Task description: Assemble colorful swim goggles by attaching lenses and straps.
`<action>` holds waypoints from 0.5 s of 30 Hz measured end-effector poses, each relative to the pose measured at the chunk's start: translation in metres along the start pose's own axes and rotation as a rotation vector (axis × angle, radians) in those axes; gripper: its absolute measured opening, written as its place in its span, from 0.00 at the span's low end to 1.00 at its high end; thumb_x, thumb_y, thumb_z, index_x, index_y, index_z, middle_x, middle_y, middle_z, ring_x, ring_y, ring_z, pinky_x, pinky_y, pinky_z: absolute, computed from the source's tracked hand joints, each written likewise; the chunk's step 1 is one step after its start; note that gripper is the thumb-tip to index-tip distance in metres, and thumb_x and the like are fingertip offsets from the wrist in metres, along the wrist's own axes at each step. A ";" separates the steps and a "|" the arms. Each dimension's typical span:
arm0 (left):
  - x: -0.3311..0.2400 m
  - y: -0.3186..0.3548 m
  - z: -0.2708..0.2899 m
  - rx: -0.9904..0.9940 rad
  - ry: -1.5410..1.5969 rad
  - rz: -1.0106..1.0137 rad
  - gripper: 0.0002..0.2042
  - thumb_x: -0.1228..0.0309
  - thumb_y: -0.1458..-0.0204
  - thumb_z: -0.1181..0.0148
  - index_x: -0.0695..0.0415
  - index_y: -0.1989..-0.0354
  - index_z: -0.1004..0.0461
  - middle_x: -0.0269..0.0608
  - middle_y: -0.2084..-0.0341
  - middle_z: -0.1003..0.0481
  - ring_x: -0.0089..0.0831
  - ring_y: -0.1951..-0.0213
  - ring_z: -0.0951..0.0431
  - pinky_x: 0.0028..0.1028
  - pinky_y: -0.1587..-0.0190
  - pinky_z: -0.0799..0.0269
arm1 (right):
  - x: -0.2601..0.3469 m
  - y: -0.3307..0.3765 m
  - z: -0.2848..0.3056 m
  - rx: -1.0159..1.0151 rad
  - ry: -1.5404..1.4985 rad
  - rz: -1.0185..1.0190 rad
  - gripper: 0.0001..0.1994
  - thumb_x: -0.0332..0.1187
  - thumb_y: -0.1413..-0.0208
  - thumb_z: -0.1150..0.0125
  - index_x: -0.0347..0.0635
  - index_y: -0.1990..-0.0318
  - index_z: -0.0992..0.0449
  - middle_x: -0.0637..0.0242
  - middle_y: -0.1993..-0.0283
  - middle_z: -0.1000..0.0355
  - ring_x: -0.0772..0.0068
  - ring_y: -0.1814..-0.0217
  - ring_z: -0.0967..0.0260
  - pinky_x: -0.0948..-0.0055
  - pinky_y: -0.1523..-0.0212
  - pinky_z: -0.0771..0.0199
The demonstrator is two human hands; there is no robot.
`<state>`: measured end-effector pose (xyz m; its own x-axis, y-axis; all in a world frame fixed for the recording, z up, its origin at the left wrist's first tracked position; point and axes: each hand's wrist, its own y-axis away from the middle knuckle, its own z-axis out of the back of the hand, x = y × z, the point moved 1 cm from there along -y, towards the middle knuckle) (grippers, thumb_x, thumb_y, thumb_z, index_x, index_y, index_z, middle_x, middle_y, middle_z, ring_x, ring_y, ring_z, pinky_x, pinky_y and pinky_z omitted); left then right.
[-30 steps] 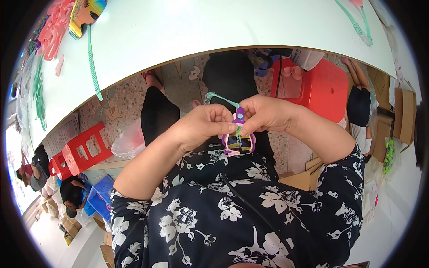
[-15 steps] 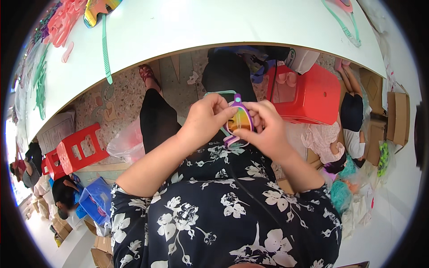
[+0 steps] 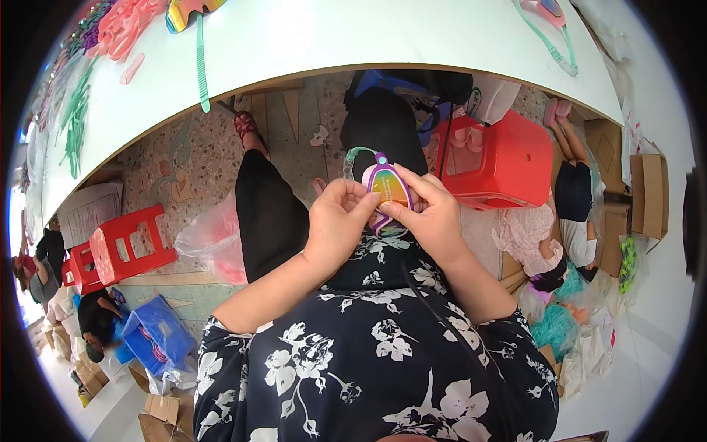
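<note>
Above my lap I hold a pair of swim goggles (image 3: pixel 390 186) with purple frames, a mirrored orange-green lens facing up and a teal strap at the far end. My left hand (image 3: pixel 340 221) pinches the left rim, its thumb on the lens edge. Gripping the right rim is my right hand (image 3: pixel 429 210), with its thumb pressed at the lens's near edge. The second eyepiece hangs below and is partly hidden by my fingers.
A white table (image 3: pixel 353 37) curves ahead, with pink straps (image 3: pixel 125 29), green straps (image 3: pixel 76 118) and more goggles (image 3: pixel 549 15). Red stools (image 3: pixel 508 158) stand at right and left (image 3: pixel 132 247). Beside my leg lies a pink plastic bag (image 3: pixel 221 236). Other people sit at both sides.
The goggles have turned so the lens faces up more fully. Both thumbs have come together at its near edge. My view has shifted slightly.
</note>
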<state>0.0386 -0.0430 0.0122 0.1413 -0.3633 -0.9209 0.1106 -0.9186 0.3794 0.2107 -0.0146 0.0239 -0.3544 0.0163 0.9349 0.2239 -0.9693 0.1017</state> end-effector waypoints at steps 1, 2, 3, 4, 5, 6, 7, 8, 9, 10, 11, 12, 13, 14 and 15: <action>-0.001 0.000 0.002 0.005 -0.020 0.005 0.07 0.76 0.44 0.35 0.65 0.63 0.28 0.36 0.72 0.23 0.18 0.70 0.23 0.18 0.66 0.25 | 0.000 -0.001 0.000 0.019 -0.017 0.000 0.29 0.29 0.55 0.24 0.39 0.42 0.24 0.70 0.66 0.34 0.82 0.66 0.35 0.80 0.64 0.31; -0.004 0.000 0.003 0.009 -0.040 0.011 0.07 0.76 0.44 0.35 0.64 0.62 0.28 0.35 0.72 0.23 0.18 0.69 0.23 0.18 0.65 0.25 | 0.000 -0.004 0.001 0.038 -0.035 0.001 0.29 0.30 0.55 0.24 0.39 0.42 0.24 0.70 0.66 0.34 0.82 0.66 0.34 0.80 0.63 0.31; -0.010 0.001 0.003 0.011 -0.107 -0.069 0.08 0.76 0.45 0.34 0.64 0.62 0.28 0.35 0.71 0.23 0.18 0.70 0.23 0.19 0.64 0.24 | 0.000 -0.010 0.002 0.058 -0.052 0.001 0.29 0.30 0.54 0.24 0.39 0.42 0.24 0.70 0.65 0.33 0.82 0.65 0.34 0.79 0.63 0.30; -0.022 0.004 0.004 0.015 -0.177 -0.143 0.09 0.76 0.46 0.33 0.64 0.62 0.28 0.36 0.71 0.23 0.18 0.70 0.23 0.19 0.64 0.24 | -0.002 -0.016 0.005 0.102 -0.109 -0.012 0.29 0.30 0.54 0.24 0.39 0.41 0.24 0.70 0.64 0.33 0.81 0.65 0.34 0.79 0.62 0.30; -0.028 0.007 0.005 0.016 -0.246 -0.220 0.10 0.75 0.47 0.32 0.65 0.62 0.28 0.36 0.71 0.23 0.18 0.70 0.23 0.19 0.64 0.23 | -0.003 -0.024 0.008 0.149 -0.165 -0.022 0.29 0.30 0.54 0.24 0.39 0.41 0.24 0.70 0.63 0.32 0.81 0.64 0.33 0.78 0.61 0.29; -0.030 0.008 0.008 0.014 -0.321 -0.380 0.16 0.73 0.53 0.27 0.64 0.61 0.28 0.39 0.71 0.23 0.22 0.72 0.23 0.21 0.64 0.23 | -0.005 -0.032 0.009 0.242 -0.196 -0.073 0.30 0.23 0.52 0.27 0.36 0.39 0.27 0.70 0.58 0.30 0.80 0.57 0.30 0.81 0.56 0.29; -0.034 0.009 0.013 0.039 -0.486 -0.490 0.17 0.72 0.54 0.26 0.63 0.61 0.28 0.40 0.73 0.23 0.26 0.73 0.22 0.24 0.66 0.24 | 0.000 -0.038 0.008 0.330 -0.246 -0.080 0.29 0.23 0.52 0.27 0.36 0.39 0.27 0.69 0.58 0.30 0.79 0.56 0.29 0.80 0.55 0.29; -0.040 0.011 0.022 0.063 -0.652 -0.599 0.18 0.70 0.56 0.26 0.62 0.62 0.28 0.41 0.74 0.24 0.30 0.74 0.22 0.27 0.69 0.24 | 0.008 -0.042 0.007 0.420 -0.295 -0.087 0.29 0.23 0.52 0.27 0.36 0.39 0.27 0.69 0.57 0.29 0.79 0.55 0.29 0.80 0.54 0.28; -0.043 0.011 0.031 0.088 -0.819 -0.707 0.18 0.68 0.57 0.25 0.61 0.62 0.28 0.42 0.75 0.25 0.35 0.75 0.22 0.30 0.72 0.25 | 0.015 -0.045 0.006 0.510 -0.344 -0.094 0.29 0.23 0.51 0.27 0.37 0.39 0.27 0.69 0.57 0.29 0.78 0.54 0.28 0.79 0.53 0.28; -0.041 0.008 0.043 0.112 -0.908 -0.830 0.24 0.60 0.61 0.24 0.59 0.59 0.26 0.43 0.74 0.26 0.39 0.74 0.23 0.34 0.70 0.26 | 0.021 -0.049 0.003 0.568 -0.317 -0.041 0.27 0.23 0.52 0.27 0.35 0.42 0.25 0.68 0.55 0.29 0.78 0.53 0.29 0.78 0.50 0.28; -0.052 0.007 0.044 0.131 -0.940 -0.959 0.25 0.59 0.61 0.24 0.58 0.57 0.26 0.45 0.73 0.26 0.40 0.73 0.23 0.35 0.69 0.26 | 0.027 -0.052 0.001 0.656 -0.234 0.000 0.26 0.24 0.52 0.27 0.34 0.43 0.25 0.68 0.55 0.29 0.78 0.52 0.29 0.77 0.50 0.29; -0.070 0.005 0.045 0.151 -0.969 -1.089 0.27 0.58 0.62 0.24 0.58 0.55 0.26 0.46 0.71 0.26 0.40 0.71 0.22 0.36 0.67 0.25 | 0.033 -0.056 0.000 0.742 -0.149 0.040 0.24 0.24 0.52 0.27 0.33 0.45 0.24 0.67 0.55 0.29 0.78 0.52 0.29 0.77 0.50 0.29; -0.081 0.004 0.045 0.166 -0.997 -1.217 0.29 0.57 0.62 0.24 0.58 0.53 0.26 0.47 0.70 0.26 0.40 0.70 0.22 0.37 0.66 0.25 | 0.037 -0.058 -0.003 0.831 -0.060 0.083 0.23 0.24 0.52 0.27 0.32 0.46 0.24 0.67 0.54 0.29 0.78 0.51 0.30 0.77 0.50 0.29; -0.078 0.000 0.047 0.252 -0.948 -1.195 0.33 0.55 0.60 0.27 0.59 0.46 0.28 0.50 0.68 0.26 0.44 0.66 0.21 0.39 0.62 0.24 | 0.035 -0.054 -0.009 0.821 -0.315 0.048 0.19 0.25 0.51 0.28 0.31 0.51 0.23 0.66 0.54 0.29 0.79 0.53 0.30 0.77 0.52 0.29; -0.070 -0.002 0.050 0.287 -0.959 -1.109 0.34 0.56 0.60 0.28 0.60 0.44 0.30 0.50 0.68 0.25 0.44 0.67 0.21 0.38 0.62 0.24 | 0.032 -0.054 -0.008 0.753 -0.279 0.067 0.19 0.25 0.51 0.28 0.31 0.51 0.22 0.65 0.54 0.29 0.78 0.53 0.30 0.77 0.52 0.29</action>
<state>-0.0210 -0.0235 0.0710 -0.5785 0.6651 -0.4722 -0.4822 -0.7458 -0.4596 0.1806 0.0363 0.0456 -0.1015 0.1212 0.9874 0.8237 -0.5463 0.1517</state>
